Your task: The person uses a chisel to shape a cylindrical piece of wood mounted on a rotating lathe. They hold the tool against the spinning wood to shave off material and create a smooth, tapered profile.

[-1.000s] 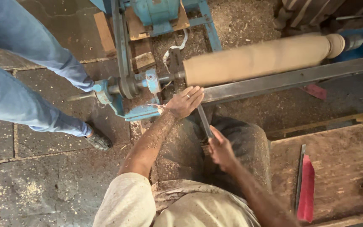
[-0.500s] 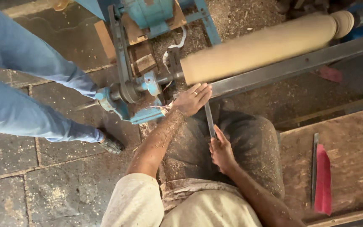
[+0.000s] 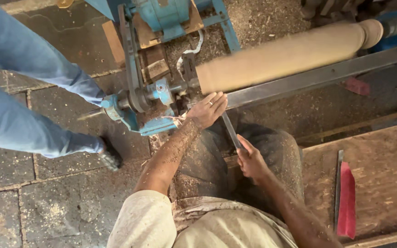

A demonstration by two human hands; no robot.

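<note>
A: ok so our right hand [image 3: 252, 160] has its grip wrapped tight round the back end of the flat metal chisel [image 3: 231, 131], down by our lap. Left hand [image 3: 207, 110] lies loose and flat over the blade, fingers spread wide, pressing it against the steel rest bar [image 3: 318, 76].

B: yep, and the chisel tip sits at the left end of the blurred wooden cylinder [image 3: 281, 55] on the blue lathe [image 3: 148, 98]. Someone's jeans-clad leg [image 3: 28, 133] is off left, red-handled tool [image 3: 345, 197] on the wooden surface [image 3: 387, 170] right.
</note>
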